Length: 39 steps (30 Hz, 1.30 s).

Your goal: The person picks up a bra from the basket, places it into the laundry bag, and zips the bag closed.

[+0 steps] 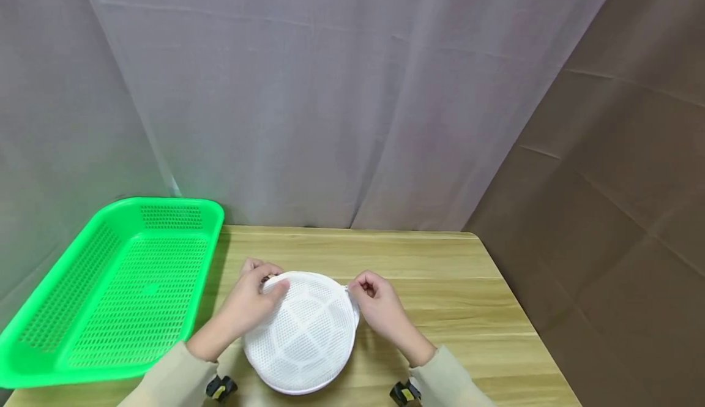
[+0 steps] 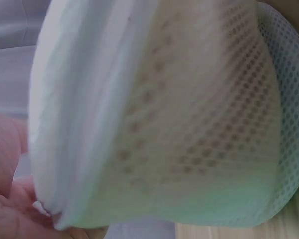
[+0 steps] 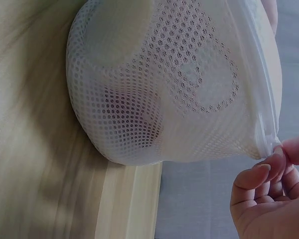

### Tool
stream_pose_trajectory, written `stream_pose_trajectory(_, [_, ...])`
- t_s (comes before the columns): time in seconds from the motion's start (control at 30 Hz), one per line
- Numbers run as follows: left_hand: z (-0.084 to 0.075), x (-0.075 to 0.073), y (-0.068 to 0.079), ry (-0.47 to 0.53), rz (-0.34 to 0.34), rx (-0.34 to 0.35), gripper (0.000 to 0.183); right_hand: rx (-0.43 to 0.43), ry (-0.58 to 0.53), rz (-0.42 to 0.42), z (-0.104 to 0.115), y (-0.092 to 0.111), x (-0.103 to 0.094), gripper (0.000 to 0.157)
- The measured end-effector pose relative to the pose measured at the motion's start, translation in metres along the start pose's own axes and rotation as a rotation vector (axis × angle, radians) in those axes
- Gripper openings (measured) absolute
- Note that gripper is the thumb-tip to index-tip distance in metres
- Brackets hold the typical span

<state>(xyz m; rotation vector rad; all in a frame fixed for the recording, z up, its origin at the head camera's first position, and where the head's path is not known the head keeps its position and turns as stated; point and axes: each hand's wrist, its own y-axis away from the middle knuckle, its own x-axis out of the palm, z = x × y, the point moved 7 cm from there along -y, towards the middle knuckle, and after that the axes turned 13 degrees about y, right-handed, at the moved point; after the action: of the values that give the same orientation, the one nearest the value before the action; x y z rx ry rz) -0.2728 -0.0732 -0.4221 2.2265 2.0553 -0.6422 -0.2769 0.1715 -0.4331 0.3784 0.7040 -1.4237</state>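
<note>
A round white mesh laundry bag (image 1: 303,333) is held over the front of the table, its ribbed circular face turned up. My left hand (image 1: 254,297) grips its upper left rim, thumb on the face and fingers behind. At the upper right, my right hand (image 1: 379,303) pinches the zipper end at the bag's edge. The right wrist view shows thumb and forefinger together at the corner of the zipper (image 3: 261,99); whether they hold a pull tab is hidden. Through the mesh side (image 3: 132,114), pale and darker shapes show, their kind unclear. The left wrist view is blurred, with the bag (image 2: 189,124) filling most of it.
A large green plastic basket (image 1: 212,235) with perforated walls stands left of the bag. The wood-grain table (image 1: 440,260) extends to the right. A grey cloth (image 1: 308,119) hangs behind it, and a brown cloth (image 1: 617,199) hangs along the right side.
</note>
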Motion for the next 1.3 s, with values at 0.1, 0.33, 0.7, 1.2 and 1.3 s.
stream_pose_trajectory(0.1, [-0.003,0.006,-0.001,-0.018,0.060,0.010,0.014,-0.001,-0.020,0.012,0.002,-0.001,0.001,0.011])
stream_pose_trajectory(0.33, [-0.010,0.030,0.002,-0.048,0.210,0.051,0.011,-0.024,0.022,0.064,0.005,-0.001,0.008,0.013])
stream_pose_trajectory(0.7, [-0.019,0.036,0.004,-0.097,0.156,0.096,0.008,-0.056,0.079,0.125,0.009,0.003,0.014,0.017])
stream_pose_trajectory(1.2, [-0.017,0.025,0.006,-0.023,0.058,0.074,0.004,-0.057,0.036,0.060,0.046,0.017,-0.002,0.015])
stream_pose_trajectory(1.3, [-0.013,0.021,0.006,0.003,0.034,0.064,0.004,-0.044,0.022,0.062,0.045,0.018,-0.004,0.016])
